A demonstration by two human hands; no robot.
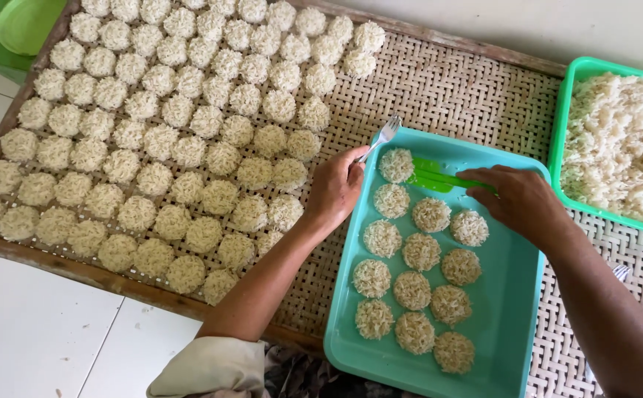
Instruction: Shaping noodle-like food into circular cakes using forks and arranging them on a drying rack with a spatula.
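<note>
My left hand [334, 188] grips a metal fork [383, 135] at the left rim of a teal tray [517, 295]. The fork's tines point up and away over the woven mat. My right hand [522, 200] holds a bright green spatula [433, 177] whose flat blade lies inside the tray next to the topmost rice cake [397, 164]. Several round flattened rice cakes [420, 251] lie in rows in the tray.
A large woven bamboo mat [454, 96] in a wooden frame carries several rows of round rice cakes [161, 140]. A green tub [571, 79] of loose cooked rice [620, 144] stands at the right. A green plate [26, 22] sits at the top left. White floor tiles [41, 332] lie below.
</note>
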